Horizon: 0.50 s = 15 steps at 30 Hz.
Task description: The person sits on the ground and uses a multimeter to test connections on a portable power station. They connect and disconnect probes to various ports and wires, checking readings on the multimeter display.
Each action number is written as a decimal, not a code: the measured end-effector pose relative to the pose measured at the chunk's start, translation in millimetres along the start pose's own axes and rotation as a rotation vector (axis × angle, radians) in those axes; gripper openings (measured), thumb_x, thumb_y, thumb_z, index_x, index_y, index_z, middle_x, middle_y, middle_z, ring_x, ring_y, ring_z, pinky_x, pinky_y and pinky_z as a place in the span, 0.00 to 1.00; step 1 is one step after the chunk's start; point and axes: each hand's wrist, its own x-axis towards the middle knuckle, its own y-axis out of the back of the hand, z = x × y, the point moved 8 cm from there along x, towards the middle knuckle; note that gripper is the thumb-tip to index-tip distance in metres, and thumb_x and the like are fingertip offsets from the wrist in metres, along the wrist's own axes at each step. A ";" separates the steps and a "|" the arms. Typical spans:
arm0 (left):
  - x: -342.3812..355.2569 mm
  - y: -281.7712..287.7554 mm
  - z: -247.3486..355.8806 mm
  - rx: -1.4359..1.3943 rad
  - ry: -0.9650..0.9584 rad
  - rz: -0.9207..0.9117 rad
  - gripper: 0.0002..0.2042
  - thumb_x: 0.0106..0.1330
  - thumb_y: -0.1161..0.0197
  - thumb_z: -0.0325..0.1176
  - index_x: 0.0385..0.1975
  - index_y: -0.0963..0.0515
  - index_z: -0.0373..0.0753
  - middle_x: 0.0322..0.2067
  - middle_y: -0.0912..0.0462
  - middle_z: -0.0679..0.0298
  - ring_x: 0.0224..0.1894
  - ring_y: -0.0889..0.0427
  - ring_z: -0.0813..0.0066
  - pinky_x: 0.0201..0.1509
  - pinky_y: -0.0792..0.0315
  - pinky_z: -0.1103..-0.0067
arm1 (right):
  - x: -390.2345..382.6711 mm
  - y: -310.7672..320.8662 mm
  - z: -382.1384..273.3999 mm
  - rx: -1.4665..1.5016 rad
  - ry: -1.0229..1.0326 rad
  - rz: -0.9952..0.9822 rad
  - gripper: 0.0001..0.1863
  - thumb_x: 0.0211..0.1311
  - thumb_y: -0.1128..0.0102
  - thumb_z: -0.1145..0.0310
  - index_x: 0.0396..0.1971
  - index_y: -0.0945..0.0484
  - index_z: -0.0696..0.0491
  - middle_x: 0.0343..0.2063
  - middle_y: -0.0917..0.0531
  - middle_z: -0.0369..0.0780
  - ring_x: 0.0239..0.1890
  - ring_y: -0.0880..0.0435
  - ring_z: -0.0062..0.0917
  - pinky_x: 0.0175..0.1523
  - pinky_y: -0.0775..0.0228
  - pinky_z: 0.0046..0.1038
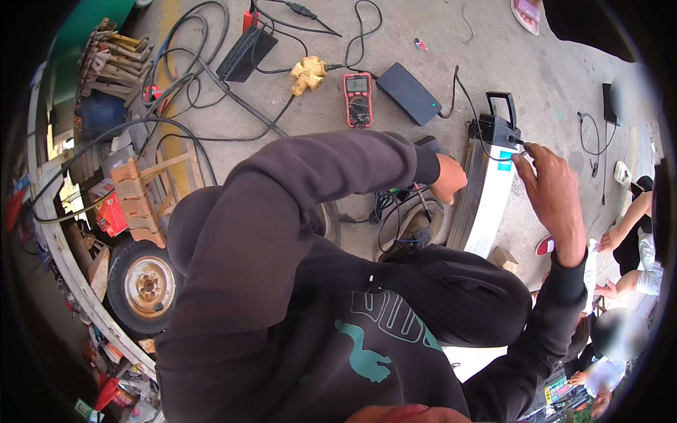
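Note:
A long silver battery pack [491, 190] with a black end cap and a raised black handle [502, 106] lies right of my knees. At its end cap, my right hand [551, 187] pinches a small black charger plug [517, 141], which meets the socket there. A thin black cable loops from this area to the black charger [409, 94], which shows a small green light. My left hand [448, 180] is closed beside the pack's left side; anything inside its fingers is hidden. A red multimeter [358, 100] with its display lit lies left of the charger.
A yellow multi-way socket [308, 75] and a black box [247, 55] lie among tangled cables. Test leads run near my shoe [419, 227]. A wheel [148, 286] and a wooden stool [134, 204] stand left. A wood block [503, 259] lies by the pack; people sit at right.

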 end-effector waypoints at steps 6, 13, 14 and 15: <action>-112.9 121.7 -82.3 0.610 0.288 -0.382 0.21 0.60 0.30 0.44 0.45 0.15 0.33 0.41 0.12 0.51 0.44 0.13 0.56 0.49 0.21 0.65 | -80.5 -2.6 -172.1 -0.042 0.369 -0.407 0.16 0.63 0.36 0.59 0.36 0.24 0.57 0.34 0.21 0.42 0.39 0.17 0.36 0.40 0.23 0.35; -170.0 263.6 -225.3 0.488 0.264 0.818 0.12 0.66 0.38 0.36 0.41 0.19 0.34 0.39 0.14 0.50 0.43 0.16 0.50 0.48 0.23 0.62 | -80.1 -64.0 -212.2 -0.410 0.472 -0.106 0.09 0.60 0.42 0.66 0.35 0.21 0.56 0.31 0.20 0.39 0.36 0.19 0.27 0.37 0.27 0.30; -174.3 254.5 -226.4 0.583 0.245 0.806 0.11 0.65 0.37 0.35 0.41 0.19 0.35 0.38 0.14 0.51 0.43 0.16 0.50 0.48 0.23 0.62 | -81.0 -75.1 -207.5 -0.395 0.429 -0.188 0.10 0.60 0.42 0.66 0.35 0.21 0.56 0.32 0.20 0.39 0.36 0.19 0.27 0.38 0.27 0.30; -179.1 249.0 -219.0 0.689 0.234 0.809 0.10 0.64 0.37 0.34 0.40 0.19 0.36 0.37 0.14 0.51 0.43 0.16 0.50 0.47 0.23 0.61 | -79.3 -83.8 -198.7 -0.391 0.393 -0.254 0.10 0.60 0.43 0.66 0.36 0.20 0.57 0.33 0.19 0.39 0.36 0.19 0.27 0.39 0.28 0.30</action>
